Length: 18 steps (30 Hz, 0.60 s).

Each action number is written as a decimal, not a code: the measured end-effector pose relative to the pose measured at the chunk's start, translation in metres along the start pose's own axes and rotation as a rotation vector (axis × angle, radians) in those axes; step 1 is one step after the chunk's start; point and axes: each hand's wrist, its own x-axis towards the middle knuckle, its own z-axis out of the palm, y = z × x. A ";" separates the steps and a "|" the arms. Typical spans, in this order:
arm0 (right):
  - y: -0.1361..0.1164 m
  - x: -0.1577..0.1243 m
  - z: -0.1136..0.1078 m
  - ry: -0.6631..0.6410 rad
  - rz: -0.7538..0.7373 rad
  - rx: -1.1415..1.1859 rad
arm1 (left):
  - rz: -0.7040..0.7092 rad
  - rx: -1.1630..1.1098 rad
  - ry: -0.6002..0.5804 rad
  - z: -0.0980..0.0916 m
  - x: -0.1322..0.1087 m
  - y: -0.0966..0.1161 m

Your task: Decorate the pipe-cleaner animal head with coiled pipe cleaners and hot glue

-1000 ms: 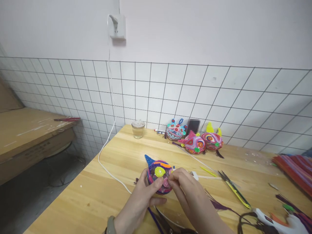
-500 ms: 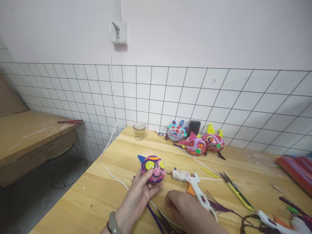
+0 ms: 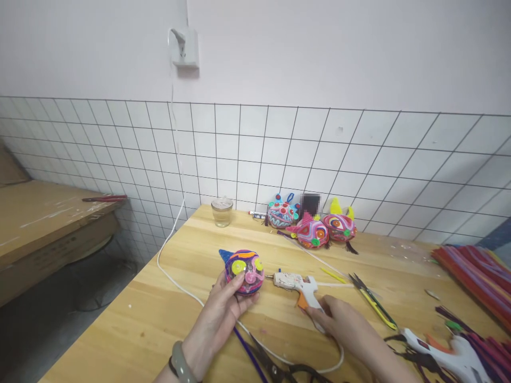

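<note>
My left hand (image 3: 221,306) is closed around a round ornament (image 3: 248,272) covered in colourful fuzzy strips, with yellow eyes, a pink nose and a blue pointed ear. The thumb presses on its front. To the right, my right hand (image 3: 337,319) grips the handle of a white hot glue gun (image 3: 293,282) with an orange trigger. The gun lies on the table, its nozzle pointing left at the ornament, close to its side. Below the hands lie black scissors (image 3: 269,364) and a purple strip (image 3: 249,348). My fingertips behind the ornament are hidden.
Three finished-looking ornaments (image 3: 313,234) stand by the tiled wall, near a glass of liquid (image 3: 222,213). Yellow-handled snips (image 3: 373,303), a second glue gun (image 3: 439,351) and bundles of coloured strips (image 3: 475,276) lie to the right. A white cord (image 3: 179,287) crosses the table's left side.
My right hand has moved right from beside the scissors and taken hold of the glue gun's handle. My left hand still holds the ornament. The view has shifted slightly.
</note>
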 end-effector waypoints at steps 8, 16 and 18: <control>0.000 0.008 0.020 -0.076 0.078 0.496 | 0.051 0.023 -0.053 -0.001 0.002 -0.002; -0.017 -0.024 0.002 0.047 -0.127 0.998 | 0.079 0.050 -0.051 -0.004 0.004 -0.004; -0.024 -0.035 -0.002 -0.004 -0.095 0.952 | 0.094 0.059 -0.040 -0.004 0.004 -0.004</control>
